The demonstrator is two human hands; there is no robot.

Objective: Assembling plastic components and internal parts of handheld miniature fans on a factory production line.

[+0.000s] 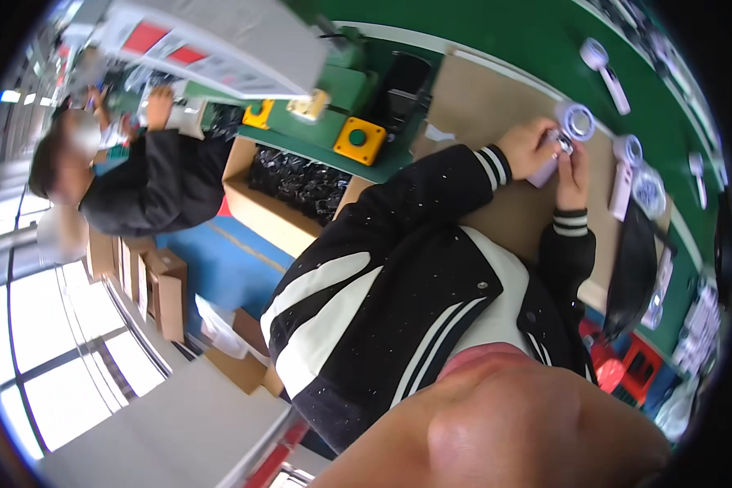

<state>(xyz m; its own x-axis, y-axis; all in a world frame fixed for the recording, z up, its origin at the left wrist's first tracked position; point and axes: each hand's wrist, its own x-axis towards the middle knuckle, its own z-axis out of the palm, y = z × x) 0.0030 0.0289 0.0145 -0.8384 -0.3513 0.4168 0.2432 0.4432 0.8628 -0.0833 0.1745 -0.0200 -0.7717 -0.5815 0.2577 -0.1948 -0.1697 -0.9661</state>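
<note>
A lilac handheld fan [578,121] with a round head is between my two hands, above a brown cardboard sheet [481,93]. My left hand [527,150] is closed around its handle, just below the head. From the near right, my right hand [574,180] has its fingers pinched at a small shiny part by the neck of the fan. Fingers partly hide that part, so its kind cannot be made out. To the right lie another lilac fan [622,180] and a round, pale lilac grille-like piece [648,193].
More fans [606,75] lie on the green bench [512,26]. A black bag [633,272] sits at the right. Leftward stand a yellow box with a green button [359,140], a carton of black parts [289,183] and a person in dark clothes [159,183]. A red crate [642,370] is lower right.
</note>
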